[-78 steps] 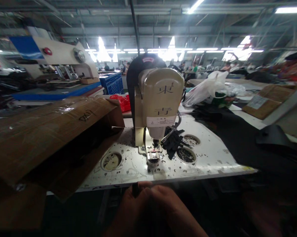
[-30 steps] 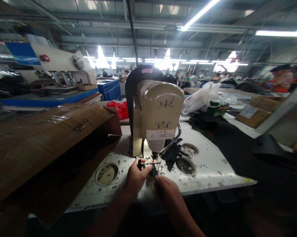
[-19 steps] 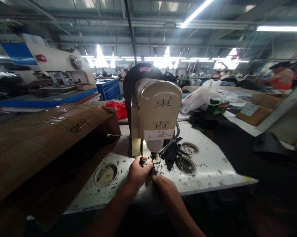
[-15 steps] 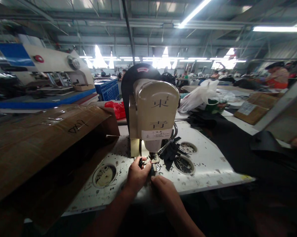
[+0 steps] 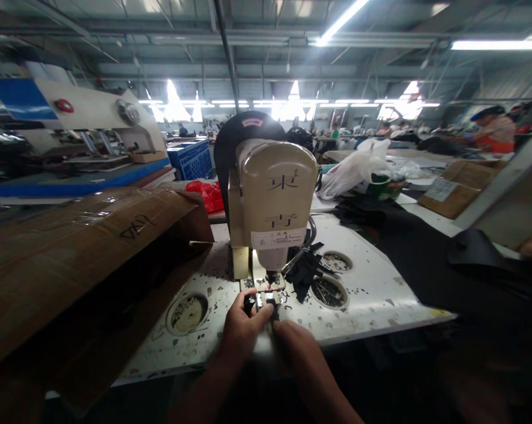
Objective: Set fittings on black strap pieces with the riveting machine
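A cream-coloured industrial machine (image 5: 278,194) stands in front of me, its head over a small metal work plate (image 5: 262,284) with a red light spot. My left hand (image 5: 240,331) is closed just in front of the plate, a small black piece (image 5: 248,303) tucked in its curled fingers. Its thumb presses near the end of a black fabric strip (image 5: 274,315). Lower on that strip, my right hand (image 5: 297,344) is closed, its fingertips pinching it; most of its fingers are hidden. Several black strips (image 5: 304,272) lie heaped right of the plate.
An open cardboard box (image 5: 93,235) takes up the left side. Round recessed trays (image 5: 187,314) with scraps sit in the white tabletop (image 5: 372,294). Black material (image 5: 407,259) drapes over the right edge. Behind are a blue crate (image 5: 190,159), a white plastic bag (image 5: 358,168) and a co-worker (image 5: 493,132).
Both hands have drawn slightly back from the machine head, towards me. The left thumb has slid back along the strip, and more of the metal plate now shows.
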